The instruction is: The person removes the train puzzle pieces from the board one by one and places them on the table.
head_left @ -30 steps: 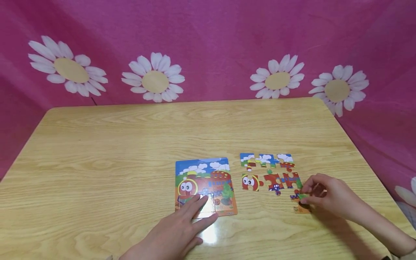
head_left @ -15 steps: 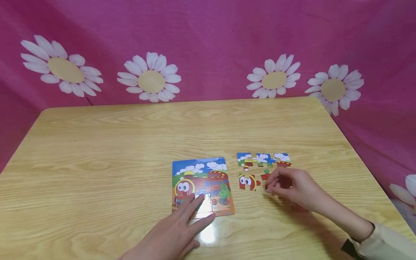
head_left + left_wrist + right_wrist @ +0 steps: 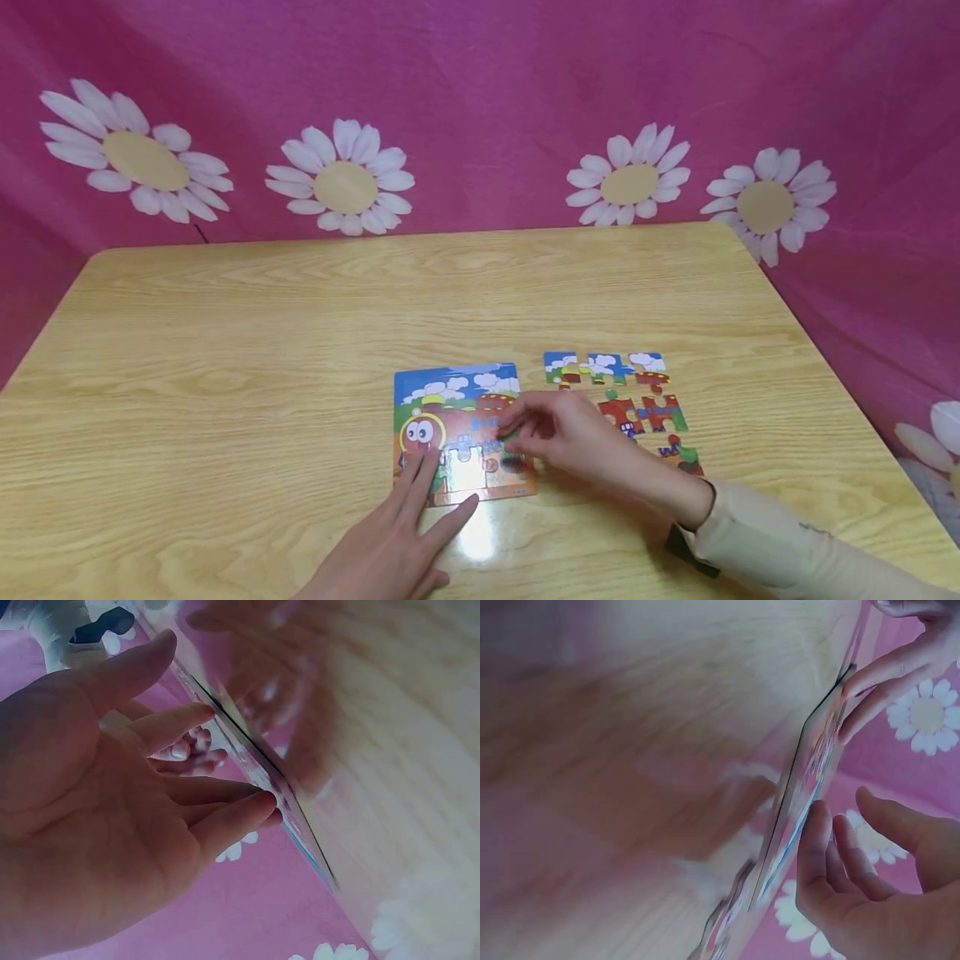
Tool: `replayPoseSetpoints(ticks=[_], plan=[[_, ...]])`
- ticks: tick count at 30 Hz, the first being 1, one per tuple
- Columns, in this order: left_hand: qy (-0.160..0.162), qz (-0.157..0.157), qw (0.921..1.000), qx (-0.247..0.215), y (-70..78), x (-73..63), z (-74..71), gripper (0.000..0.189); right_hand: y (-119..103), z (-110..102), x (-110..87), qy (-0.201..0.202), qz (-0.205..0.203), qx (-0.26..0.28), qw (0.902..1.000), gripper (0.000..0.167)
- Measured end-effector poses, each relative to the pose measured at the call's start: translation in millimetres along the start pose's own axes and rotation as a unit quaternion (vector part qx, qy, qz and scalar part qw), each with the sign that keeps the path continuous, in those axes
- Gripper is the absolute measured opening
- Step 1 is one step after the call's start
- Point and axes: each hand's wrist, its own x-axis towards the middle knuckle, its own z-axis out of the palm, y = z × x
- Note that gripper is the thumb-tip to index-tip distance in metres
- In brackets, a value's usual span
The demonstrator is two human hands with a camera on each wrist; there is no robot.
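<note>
A square picture puzzle board shows a red cartoon train under a blue sky. My left hand rests its outstretched fingers on the lower left of the board, and its thumb lies near the front edge. At the board's right side is my right hand, its fingers bent. In the right wrist view, the thumb of the right hand stands apart from the fingers, with nothing seen between them. Right of the board lie several loose jigsaw pieces, partly hidden by the right hand and forearm.
Everything lies on a wood-grain table. Glare whitens the lower middle of the board and a patch of table in front of it. A pink cloth with large white daisies hangs behind the table and along its right side.
My right hand has moved left from the lower right jigsaw piece, over the middle ones, to the board's right side. The left hand has shifted slightly left on the board.
</note>
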Motion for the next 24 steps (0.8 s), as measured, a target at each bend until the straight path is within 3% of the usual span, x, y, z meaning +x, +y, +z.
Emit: replayPoseSetpoints(ticks=[8, 15, 24], plan=[[-0.008, -0.005, 1.0, -0.001, 0.3, -1.2, 2.2, 0.067, -5.8, 16.4, 12.3, -0.027, -0.009, 0.009, 0.9995, 0.009], [0.007, 0.002, 0.9999, 0.014, -0.2, -1.3, 2.6, 0.067, -5.3, 17.9, 14.1, -0.031, -0.029, -0.001, 0.9991, 0.008], [-0.01, 0.001, 0.9999, 0.009, -1.0, -0.7, 0.3, 0.063, -10.2, 22.7, 16.5, -0.035, -0.002, 0.028, 0.999, 0.013]])
